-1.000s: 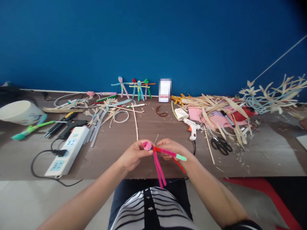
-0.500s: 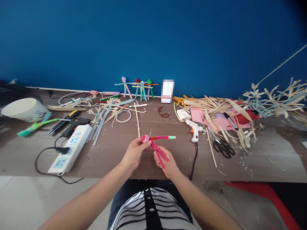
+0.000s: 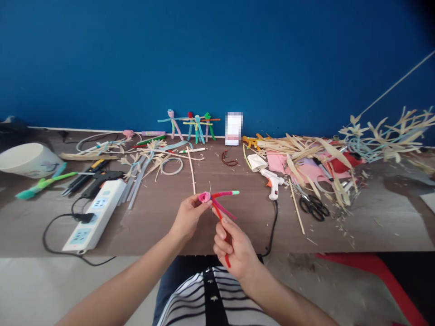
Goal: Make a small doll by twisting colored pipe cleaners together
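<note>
My left hand (image 3: 188, 218) pinches the coiled pink head of a pipe-cleaner figure (image 3: 217, 202) above the front of the brown table (image 3: 156, 213). One red arm with a green tip sticks out to the right. The pink and red strands run down into my right hand (image 3: 234, 249), whose fingers are curled round a red strand near my lap.
A white power strip (image 3: 95, 214) and a black glue gun (image 3: 102, 177) lie at left, by a white bowl (image 3: 29, 159). Finished pipe-cleaner figures (image 3: 190, 123) lean on the blue wall. A white glue gun (image 3: 272, 181), black scissors (image 3: 313, 206) and a heap of straw strips (image 3: 319, 154) fill the right.
My right hand slid from beside the head down the strands toward my lap. The green-tipped arm swung from pointing down-right to level. My left hand kept its pinch.
</note>
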Demonstrator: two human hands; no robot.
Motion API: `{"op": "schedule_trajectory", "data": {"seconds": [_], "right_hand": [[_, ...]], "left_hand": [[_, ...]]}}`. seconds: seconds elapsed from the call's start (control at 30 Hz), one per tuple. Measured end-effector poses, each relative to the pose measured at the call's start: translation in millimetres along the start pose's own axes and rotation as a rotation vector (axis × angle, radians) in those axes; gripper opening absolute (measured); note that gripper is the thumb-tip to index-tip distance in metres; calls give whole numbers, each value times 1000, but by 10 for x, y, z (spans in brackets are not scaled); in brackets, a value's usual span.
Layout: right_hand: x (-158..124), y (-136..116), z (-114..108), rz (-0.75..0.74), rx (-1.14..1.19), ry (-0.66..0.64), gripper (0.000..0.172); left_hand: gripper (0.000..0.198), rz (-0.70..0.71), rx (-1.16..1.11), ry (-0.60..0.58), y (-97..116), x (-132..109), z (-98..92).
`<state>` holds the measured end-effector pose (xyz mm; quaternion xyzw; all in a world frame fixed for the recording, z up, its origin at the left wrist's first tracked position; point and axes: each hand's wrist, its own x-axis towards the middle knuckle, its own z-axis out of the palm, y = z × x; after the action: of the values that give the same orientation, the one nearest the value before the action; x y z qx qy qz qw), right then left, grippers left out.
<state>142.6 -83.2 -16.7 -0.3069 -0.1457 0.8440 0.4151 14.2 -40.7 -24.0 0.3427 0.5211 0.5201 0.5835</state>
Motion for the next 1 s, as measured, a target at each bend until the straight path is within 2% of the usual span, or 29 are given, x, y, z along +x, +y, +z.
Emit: {"op": "schedule_trajectory", "data": {"seconds": [0.2, 0.3, 0.47, 0.57, 0.8, 0.93, 1.0], "right_hand": [[23, -195, 33, -21, -360, -3, 39], [57, -317, 57, -48, -498, 3, 37], [130, -486, 75, -18, -503, -73, 31], [182, -599, 78, -29, -544, -50, 26], [290, -867, 66, -158, -1062, 0, 14], [340, -853, 37, -102, -1129, -9, 13], [369, -818, 21, -51, -1129, -26, 13]], "left_hand": [[14, 58, 56, -33, 88, -20, -21], [12, 62, 123, -42, 112, -33, -20], [12, 25, 125, -58, 130, -76, 3], [11, 6, 102, -81, 132, -103, 0], [17, -149, 4, -275, 190, -202, -14], [19, -210, -119, -328, 203, -247, -17], [18, -197, -134, -356, 186, -251, -23]]}}
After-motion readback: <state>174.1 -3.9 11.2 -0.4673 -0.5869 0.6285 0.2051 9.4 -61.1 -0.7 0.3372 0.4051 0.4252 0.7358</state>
